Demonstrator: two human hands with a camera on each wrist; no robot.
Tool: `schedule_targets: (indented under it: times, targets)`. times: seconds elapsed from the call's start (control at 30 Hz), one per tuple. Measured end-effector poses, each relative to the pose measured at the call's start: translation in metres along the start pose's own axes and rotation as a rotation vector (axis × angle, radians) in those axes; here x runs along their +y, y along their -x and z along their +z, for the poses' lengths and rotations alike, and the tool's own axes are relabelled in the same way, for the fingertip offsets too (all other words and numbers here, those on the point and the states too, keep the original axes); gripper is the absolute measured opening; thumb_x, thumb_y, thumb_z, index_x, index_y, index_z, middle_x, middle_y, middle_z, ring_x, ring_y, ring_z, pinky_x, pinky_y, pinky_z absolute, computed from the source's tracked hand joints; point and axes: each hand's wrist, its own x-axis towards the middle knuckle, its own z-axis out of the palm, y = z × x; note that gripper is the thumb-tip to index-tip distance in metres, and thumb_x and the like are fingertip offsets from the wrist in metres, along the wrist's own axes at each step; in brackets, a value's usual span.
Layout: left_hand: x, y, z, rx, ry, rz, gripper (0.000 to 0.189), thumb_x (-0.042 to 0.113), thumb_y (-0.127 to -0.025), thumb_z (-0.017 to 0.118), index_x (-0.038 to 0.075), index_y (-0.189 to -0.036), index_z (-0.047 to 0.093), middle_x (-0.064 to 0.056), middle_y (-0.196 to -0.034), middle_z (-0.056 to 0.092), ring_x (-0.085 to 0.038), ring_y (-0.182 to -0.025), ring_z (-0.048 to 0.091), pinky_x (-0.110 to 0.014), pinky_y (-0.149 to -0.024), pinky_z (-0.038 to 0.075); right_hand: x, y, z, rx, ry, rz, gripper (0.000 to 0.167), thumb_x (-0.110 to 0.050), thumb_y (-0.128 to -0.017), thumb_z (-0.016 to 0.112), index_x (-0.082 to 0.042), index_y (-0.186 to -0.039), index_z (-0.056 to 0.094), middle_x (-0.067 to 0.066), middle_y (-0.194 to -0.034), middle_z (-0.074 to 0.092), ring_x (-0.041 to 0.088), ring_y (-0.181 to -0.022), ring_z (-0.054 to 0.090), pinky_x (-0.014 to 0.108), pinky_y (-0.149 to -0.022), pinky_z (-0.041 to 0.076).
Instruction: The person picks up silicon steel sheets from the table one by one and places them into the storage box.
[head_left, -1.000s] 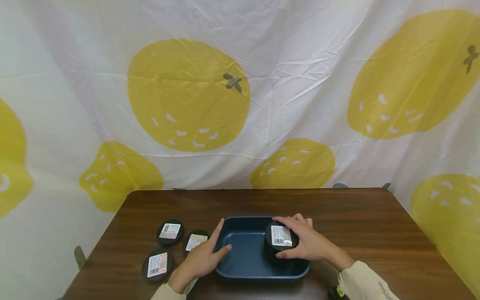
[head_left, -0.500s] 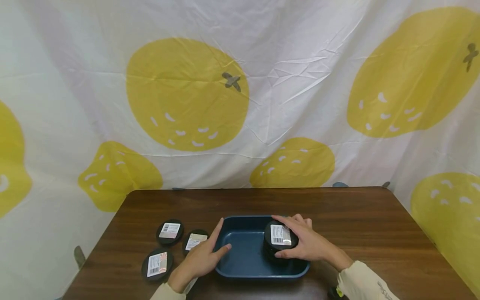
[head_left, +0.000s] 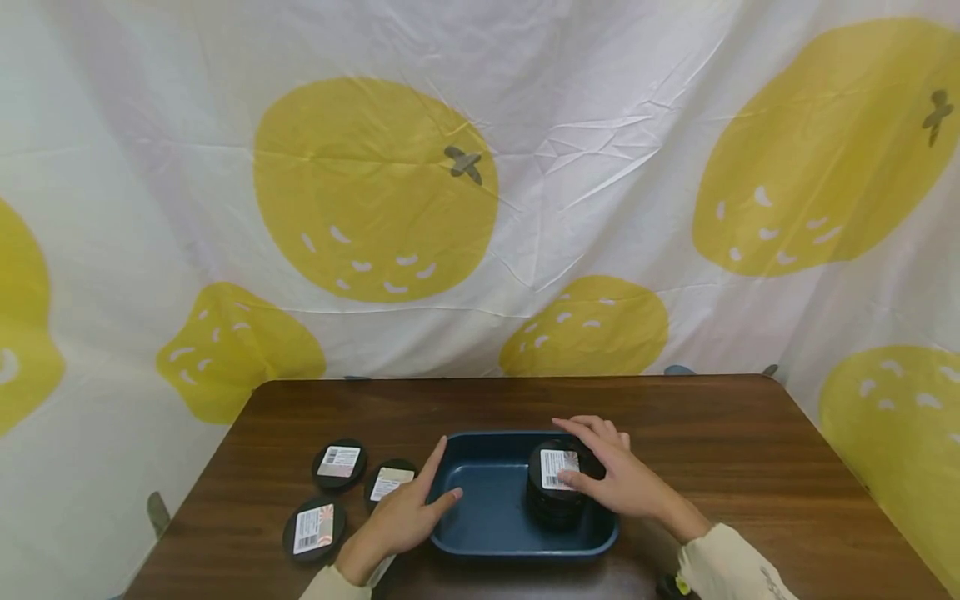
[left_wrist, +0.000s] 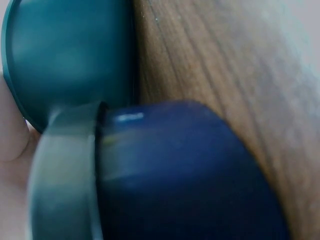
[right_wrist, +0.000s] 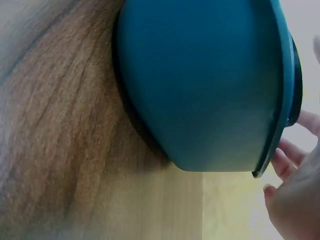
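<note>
In the head view, a blue rectangular tray [head_left: 480,533] sits on the table, and a stack of black round jars [head_left: 553,500] with a white barcode label on top stands in its right part. My right hand [head_left: 611,471] hovers at the stack's right side, fingers stretched and apart; the thumb lies over the top lid's edge, and contact is unclear. At the tray's left rim my left hand [head_left: 405,510] rests with straight fingers, the thumb over the inside. The right wrist view shows the tray's outer wall [right_wrist: 200,90] and right fingertips near its rim.
Three labelled black round jars, a back one [head_left: 339,465], a middle one [head_left: 390,483] and a front one [head_left: 315,530], lie left of the tray. Another jar [left_wrist: 185,170] is close under the left wrist. A fruit-print cloth [head_left: 420,208] hangs behind the wooden table [head_left: 712,467].
My right hand has loosened from the jar stack and shifted slightly right and up, its fingers spreading. The jars stay in the tray, and my left hand has not moved.
</note>
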Motion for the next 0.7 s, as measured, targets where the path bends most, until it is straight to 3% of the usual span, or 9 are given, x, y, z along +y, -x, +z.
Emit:
schedule_targets:
  times: [0.17,0.3,0.47,0.7]
  targets:
    - [0.002,0.0,-0.001,0.005,0.002,0.007,0.079,0.056,-0.097,0.052,0.028,-0.16,0.013,-0.025,-0.145,0.049,-0.046,-0.122,0.056,-0.067,-0.093,0.042,-0.002,0.0,-0.003,0.113,-0.033,0.116,0.042,-0.024,-0.102,0.055,-0.02,-0.144,0.052,0.01,-0.131,0.051,0.026,-0.116,0.044,0.042,-0.085,0.025]
    - [0.001,0.0,-0.002,0.006,-0.004,0.0,0.079,0.056,-0.097,0.052,0.029,-0.16,0.013,-0.024,-0.145,0.049,-0.046,-0.123,0.055,-0.067,-0.094,0.042,0.001,0.002,-0.003,0.165,-0.043,0.218,0.039,-0.027,-0.105,0.049,-0.017,-0.142,0.054,0.012,-0.127,0.054,0.022,-0.106,0.049,0.042,-0.086,0.034]
    - [0.001,0.0,-0.002,0.001,-0.002,-0.007,0.079,0.057,-0.097,0.051,0.029,-0.16,0.012,-0.024,-0.146,0.048,-0.046,-0.124,0.055,-0.068,-0.095,0.041,0.003,0.006,0.001,0.211,-0.049,0.311,0.038,-0.029,-0.105,0.049,-0.014,-0.139,0.058,0.01,-0.119,0.057,0.017,-0.091,0.05,0.033,-0.078,0.043]
    - [0.001,0.0,0.0,-0.015,0.007,-0.02,0.08,0.057,-0.097,0.051,0.029,-0.16,0.011,-0.024,-0.147,0.047,-0.046,-0.124,0.054,-0.069,-0.094,0.04,0.001,0.012,0.01,0.196,-0.038,0.405,0.037,-0.025,-0.106,0.048,-0.015,-0.14,0.058,0.009,-0.117,0.059,0.021,-0.102,0.056,0.042,-0.087,0.044]
